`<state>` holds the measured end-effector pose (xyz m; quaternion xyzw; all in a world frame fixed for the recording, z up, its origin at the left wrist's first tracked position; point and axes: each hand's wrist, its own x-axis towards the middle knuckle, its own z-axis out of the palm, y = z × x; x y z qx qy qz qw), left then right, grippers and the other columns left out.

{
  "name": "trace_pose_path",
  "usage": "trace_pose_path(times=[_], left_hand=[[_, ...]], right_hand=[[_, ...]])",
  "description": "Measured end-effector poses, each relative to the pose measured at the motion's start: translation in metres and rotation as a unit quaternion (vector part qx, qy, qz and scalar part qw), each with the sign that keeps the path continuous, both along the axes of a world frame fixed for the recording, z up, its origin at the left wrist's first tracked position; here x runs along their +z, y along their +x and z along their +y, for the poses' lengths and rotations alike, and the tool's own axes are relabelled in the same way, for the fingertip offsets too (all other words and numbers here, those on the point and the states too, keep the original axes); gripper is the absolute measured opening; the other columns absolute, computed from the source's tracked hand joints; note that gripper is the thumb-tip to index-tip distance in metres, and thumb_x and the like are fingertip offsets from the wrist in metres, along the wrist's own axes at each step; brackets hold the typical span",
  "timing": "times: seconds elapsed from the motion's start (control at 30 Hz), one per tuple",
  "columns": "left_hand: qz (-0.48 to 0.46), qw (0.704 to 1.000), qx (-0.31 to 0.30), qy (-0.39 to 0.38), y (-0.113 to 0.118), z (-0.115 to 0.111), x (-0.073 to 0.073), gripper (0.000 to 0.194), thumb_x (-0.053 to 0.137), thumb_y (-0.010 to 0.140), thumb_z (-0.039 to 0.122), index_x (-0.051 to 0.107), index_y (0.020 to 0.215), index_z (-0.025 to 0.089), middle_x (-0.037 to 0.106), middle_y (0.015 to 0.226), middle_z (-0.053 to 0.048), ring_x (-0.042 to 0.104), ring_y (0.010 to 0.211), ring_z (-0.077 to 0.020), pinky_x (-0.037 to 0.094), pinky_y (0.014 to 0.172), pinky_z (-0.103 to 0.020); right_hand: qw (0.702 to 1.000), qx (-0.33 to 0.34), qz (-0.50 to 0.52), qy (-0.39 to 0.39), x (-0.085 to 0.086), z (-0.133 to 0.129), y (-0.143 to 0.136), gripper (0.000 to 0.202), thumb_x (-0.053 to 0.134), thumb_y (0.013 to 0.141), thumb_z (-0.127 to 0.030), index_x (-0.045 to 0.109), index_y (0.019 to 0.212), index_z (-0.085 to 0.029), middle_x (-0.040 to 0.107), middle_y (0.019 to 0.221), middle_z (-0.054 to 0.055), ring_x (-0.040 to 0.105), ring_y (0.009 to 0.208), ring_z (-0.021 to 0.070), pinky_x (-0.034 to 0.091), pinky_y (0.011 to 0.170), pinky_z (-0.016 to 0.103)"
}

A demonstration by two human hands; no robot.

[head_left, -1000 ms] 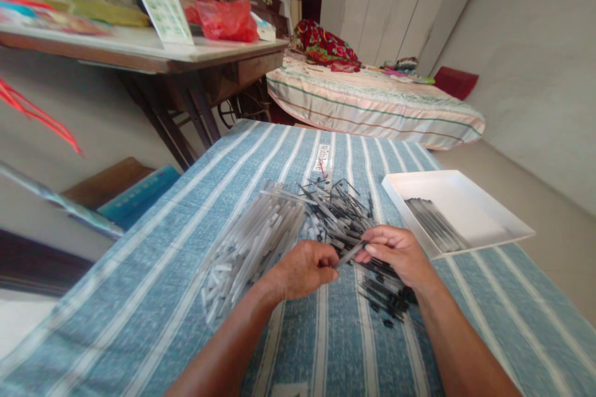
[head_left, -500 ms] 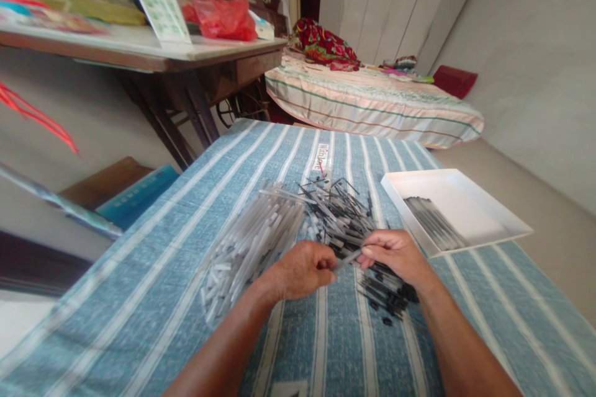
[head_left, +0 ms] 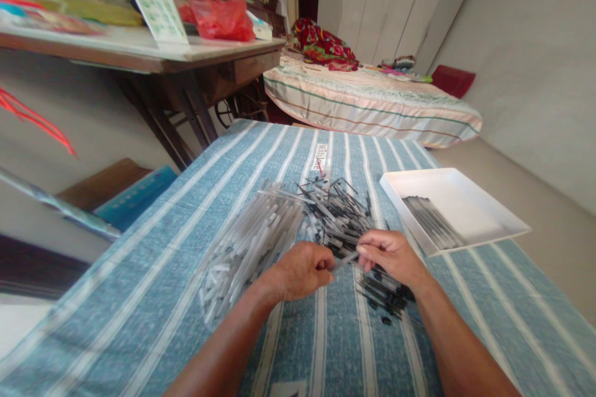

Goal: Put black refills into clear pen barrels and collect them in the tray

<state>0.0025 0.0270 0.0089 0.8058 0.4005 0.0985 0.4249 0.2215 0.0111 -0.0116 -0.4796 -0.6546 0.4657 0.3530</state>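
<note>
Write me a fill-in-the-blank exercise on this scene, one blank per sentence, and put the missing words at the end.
A thin piece spans the gap ____ the left hand and the right hand.
From the person's side, the white box sits to the ____ of the loose dark pile.
Apart from its pale stripes, the cloth is coloured ____.
The crumpled plastic bag on the desk is coloured ____.

Missing words: between; right; blue; red.

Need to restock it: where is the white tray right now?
In the head view, the white tray sits on the striped cloth, at right, just beyond the right hand.
</note>
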Motion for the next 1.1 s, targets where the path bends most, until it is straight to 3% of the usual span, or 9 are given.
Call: trace_pose_path(times=[0.1,0.27,0.43,0.57,0.73,0.9,1.03,1.1], left_hand=[[0.000,1.000,0.003,0.003,0.0003,0.0002,-0.0010,0.008,0.053,0.066,0.017,0.056,0.059,0.017,0.046,0.053,0.005,0.043,0.053,-0.0096,0.028,0.050,-0.020],[-0.003,1.000,0.009,-0.001,0.0002,-0.0007,-0.0028,0.007,0.053,0.066,0.017,0.057,0.061,0.017,0.048,0.054,0.005,0.043,0.054,-0.0099,0.028,0.049,-0.019],[-0.005,1.000,0.009,0.003,0.0005,-0.0007,-0.0020,0.008,0.054,0.066,0.016,0.056,0.058,0.017,0.046,0.052,0.005,0.042,0.053,-0.0095,0.028,0.048,-0.019],[-0.006,1.000,0.009,0.010,0.0008,-0.0001,-0.0018,0.008,0.054,0.066,0.016,0.056,0.059,0.016,0.047,0.052,0.005,0.043,0.053,-0.0094,0.028,0.048,-0.019],[-0.001,1.000,0.001,0.013,0.0007,0.0002,-0.0027,0.008,0.053,0.066,0.017,0.058,0.060,0.017,0.048,0.053,0.005,0.043,0.054,-0.0097,0.028,0.049,-0.019],[0.005,1.000,0.008,0.009,0.0009,-0.0005,-0.0019,0.007,0.052,0.067,0.018,0.057,0.062,0.017,0.047,0.054,0.005,0.043,0.054,-0.0099,0.028,0.050,-0.020],[0.003,1.000,0.003,0.014,0.0011,-0.0010,-0.0023,0.007,0.052,0.067,0.017,0.054,0.060,0.017,0.046,0.054,0.005,0.043,0.054,-0.0098,0.028,0.050,-0.020],[0.005,1.000,0.003,0.016,0.0013,-0.0008,-0.0025,0.008,0.053,0.066,0.018,0.054,0.059,0.017,0.045,0.054,0.005,0.043,0.054,-0.0099,0.027,0.050,-0.020]], right_hand=[[0.999,-0.016,-0.046,0.006,-0.0026,0.0010,-0.0003,0.042,0.051,0.085,-0.045,0.056,0.054,-0.016,0.058,0.048,0.000,0.054,0.040,0.0088,0.040,0.041,0.018],[1.000,-0.019,-0.020,0.008,-0.0031,0.0014,0.0010,0.027,0.057,0.081,-0.043,0.063,0.080,-0.016,0.063,0.058,-0.001,0.057,0.045,0.0100,0.044,0.045,0.020],[0.998,-0.022,-0.064,0.001,-0.0038,0.0007,-0.0005,0.044,0.048,0.085,-0.048,0.053,0.054,-0.017,0.058,0.047,-0.001,0.053,0.037,0.0089,0.038,0.039,0.018],[0.999,-0.024,-0.038,0.008,-0.0031,0.0006,-0.0013,0.033,0.052,0.083,-0.046,0.059,0.070,-0.017,0.062,0.054,-0.001,0.056,0.043,0.0099,0.043,0.044,0.019],[0.998,-0.034,-0.054,-0.010,-0.0041,0.0010,-0.0015,0.047,0.045,0.086,-0.050,0.052,0.054,-0.017,0.057,0.046,-0.001,0.051,0.036,0.0083,0.037,0.038,0.018],[0.998,-0.029,-0.047,-0.006,-0.0027,0.0006,-0.0031,0.035,0.055,0.081,-0.047,0.056,0.062,-0.017,0.061,0.052,-0.001,0.056,0.042,0.0099,0.042,0.042,0.019],[0.996,-0.042,-0.079,-0.022,-0.0019,0.0005,-0.0041,0.047,0.046,0.085,-0.049,0.049,0.051,-0.018,0.056,0.043,-0.002,0.049,0.033,0.0083,0.035,0.036,0.019],[0.997,-0.045,-0.062,-0.019,-0.0020,0.0008,-0.0037,0.043,0.047,0.085,-0.049,0.053,0.057,-0.017,0.058,0.048,-0.001,0.052,0.037,0.0087,0.038,0.040,0.019]])
